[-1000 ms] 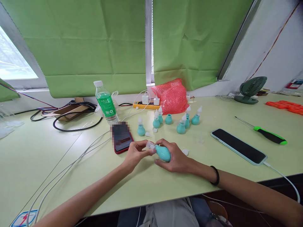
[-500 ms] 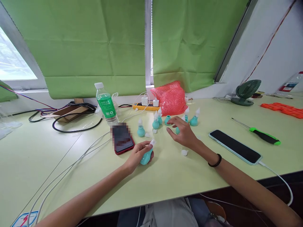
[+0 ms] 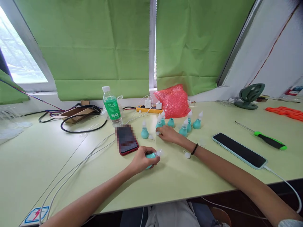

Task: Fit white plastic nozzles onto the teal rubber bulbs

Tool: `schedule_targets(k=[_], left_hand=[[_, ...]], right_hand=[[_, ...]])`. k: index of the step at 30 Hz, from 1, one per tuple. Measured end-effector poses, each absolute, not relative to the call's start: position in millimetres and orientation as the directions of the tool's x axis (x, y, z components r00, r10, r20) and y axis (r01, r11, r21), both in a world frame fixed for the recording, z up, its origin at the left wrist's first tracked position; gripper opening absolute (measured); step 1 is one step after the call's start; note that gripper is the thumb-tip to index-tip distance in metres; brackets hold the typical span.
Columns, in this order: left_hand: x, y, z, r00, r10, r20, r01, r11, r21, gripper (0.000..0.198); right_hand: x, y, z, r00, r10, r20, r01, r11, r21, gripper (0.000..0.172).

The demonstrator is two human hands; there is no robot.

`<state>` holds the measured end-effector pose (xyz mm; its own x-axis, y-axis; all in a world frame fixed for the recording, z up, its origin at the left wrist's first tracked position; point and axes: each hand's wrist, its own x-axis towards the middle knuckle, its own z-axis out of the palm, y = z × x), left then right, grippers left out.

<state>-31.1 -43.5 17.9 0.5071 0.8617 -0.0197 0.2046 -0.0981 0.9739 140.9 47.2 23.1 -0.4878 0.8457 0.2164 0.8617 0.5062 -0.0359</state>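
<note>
My left hand is closed around a teal rubber bulb with a clear tip pointing right, held just above the pale green table. My right hand reaches forward to the table, its fingers pinched at a small white cap beside a standing teal bulb. Several more teal bulbs with white tips stand behind it. Loose white caps lie on the table nearby.
A red-cased phone lies left of my hands, and a second phone on a cable lies at the right. A water bottle, pink bubble wrap, power strip, screwdriver, small fan and coiled cables stand further back.
My right hand let go of the bulb, went out to the group of bulbs, then moved left and down to a white cap. My left hand kept the bulb.
</note>
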Motion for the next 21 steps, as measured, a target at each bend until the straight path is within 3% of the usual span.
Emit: schedule_targets(k=[4,8,10,21], left_hand=[[-32,-43,12,0.457,0.889,0.030,0.269,-0.171,0.948,0.012],[-31,-44,14,0.434,0.900,0.050,0.335,-0.212,0.918,0.011],[-30,-45,16,0.443,0.895,0.050,0.347,-0.223,0.911,0.011],[-32,-42,22,0.579,0.815,-0.025,0.326,-0.203,0.923,0.027]], right_hand=[[152,24,37,-0.492,0.813,0.311,0.831,0.545,-0.109,0.018],[167,-2,43,-0.593,0.739,0.320,0.548,0.662,-0.511,0.015],[171,-11,42,-0.641,0.720,0.266,0.451,0.634,-0.628,0.016],[170,-16,35,-0.695,0.652,0.303,0.312,0.653,-0.690,0.026]])
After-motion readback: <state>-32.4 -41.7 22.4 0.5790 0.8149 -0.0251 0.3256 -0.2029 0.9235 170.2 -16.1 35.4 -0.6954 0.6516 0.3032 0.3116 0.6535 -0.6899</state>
